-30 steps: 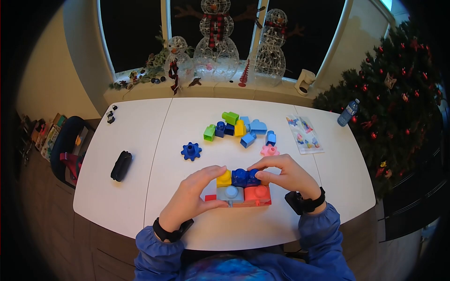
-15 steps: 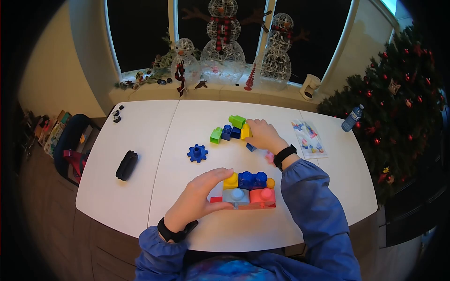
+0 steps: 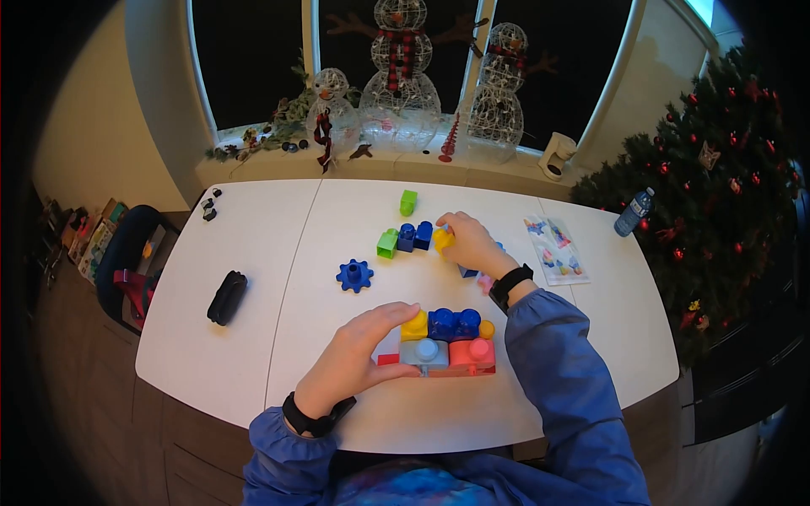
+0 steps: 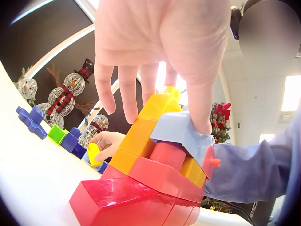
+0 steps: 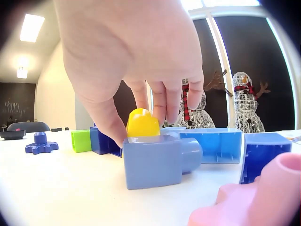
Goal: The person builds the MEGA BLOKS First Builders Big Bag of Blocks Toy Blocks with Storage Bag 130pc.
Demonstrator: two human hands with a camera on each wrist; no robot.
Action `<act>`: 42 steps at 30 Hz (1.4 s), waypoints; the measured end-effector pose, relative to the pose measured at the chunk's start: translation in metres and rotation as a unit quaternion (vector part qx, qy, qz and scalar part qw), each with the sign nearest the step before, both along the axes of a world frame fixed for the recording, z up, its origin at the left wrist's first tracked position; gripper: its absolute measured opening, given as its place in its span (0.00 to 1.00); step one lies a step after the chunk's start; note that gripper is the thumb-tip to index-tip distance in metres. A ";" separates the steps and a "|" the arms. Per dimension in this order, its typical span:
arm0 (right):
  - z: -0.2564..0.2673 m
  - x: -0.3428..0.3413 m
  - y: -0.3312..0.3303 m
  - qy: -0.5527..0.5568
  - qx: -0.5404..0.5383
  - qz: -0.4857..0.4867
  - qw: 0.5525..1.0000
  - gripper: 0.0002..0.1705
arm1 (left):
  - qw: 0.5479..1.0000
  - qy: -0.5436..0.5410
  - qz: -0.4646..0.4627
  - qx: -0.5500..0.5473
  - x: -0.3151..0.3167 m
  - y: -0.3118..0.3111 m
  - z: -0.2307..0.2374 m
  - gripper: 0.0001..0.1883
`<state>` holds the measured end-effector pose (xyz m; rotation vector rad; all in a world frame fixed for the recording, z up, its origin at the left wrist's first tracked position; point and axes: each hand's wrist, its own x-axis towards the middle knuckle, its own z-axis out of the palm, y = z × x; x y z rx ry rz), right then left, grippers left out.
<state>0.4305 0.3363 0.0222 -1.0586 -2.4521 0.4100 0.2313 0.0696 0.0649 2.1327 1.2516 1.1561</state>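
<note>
The left hand [image 3: 354,350] holds the left end of a block build [image 3: 471,355] of red, grey-blue, yellow and dark blue blocks. In the left wrist view its fingers lie at the yellow blocks [image 4: 141,136], the thumb on a light blue block [image 4: 176,128]. Farther back, the right hand [image 3: 477,251] pinches a loose yellow block [image 3: 443,239]. The right wrist view shows that yellow block [image 5: 142,124] between thumb and fingers, behind a light blue block [image 5: 153,162] lying on its side.
Lime blocks [image 3: 408,202], dark blue blocks [image 3: 407,237] and a blue gear piece [image 3: 354,275] lie left of the right hand. A pink piece [image 5: 263,193] and more blue blocks are near it. A picture sheet [image 3: 557,250], bottle [image 3: 634,212] and black case [image 3: 227,298] are also on the table.
The right hand has left the build and reached back to the loose blocks, where it grips the yellow one. One lime block now stands apart, farther back. The left hand stays at the build.
</note>
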 end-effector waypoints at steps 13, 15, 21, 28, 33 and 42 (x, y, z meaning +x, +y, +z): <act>0.084 0.105 -0.149 0.289 -0.172 0.076 0.939 0.23 | 1.000 -0.006 0.004 0.000 0.001 0.001 0.000 0.41; 0.080 0.110 -0.161 0.270 -0.154 0.087 0.946 0.25 | 1.000 -0.009 0.006 0.000 0.002 0.001 -0.001 0.41; 0.058 0.102 -0.181 0.237 -0.130 0.083 0.959 0.23 | 1.000 -0.008 0.010 0.007 0.001 0.000 -0.002 0.42; 0.045 0.102 -0.184 0.275 -0.152 0.077 0.946 0.21 | 1.000 -0.013 0.011 0.008 0.002 0.000 -0.004 0.43; 0.038 0.099 -0.187 0.295 -0.173 0.064 0.938 0.22 | 1.000 -0.011 0.014 0.005 0.003 -0.001 -0.003 0.43; 0.032 0.098 -0.186 0.312 -0.167 0.066 0.933 0.22 | 0.999 -0.018 -0.016 -0.023 -0.003 0.003 0.001 0.39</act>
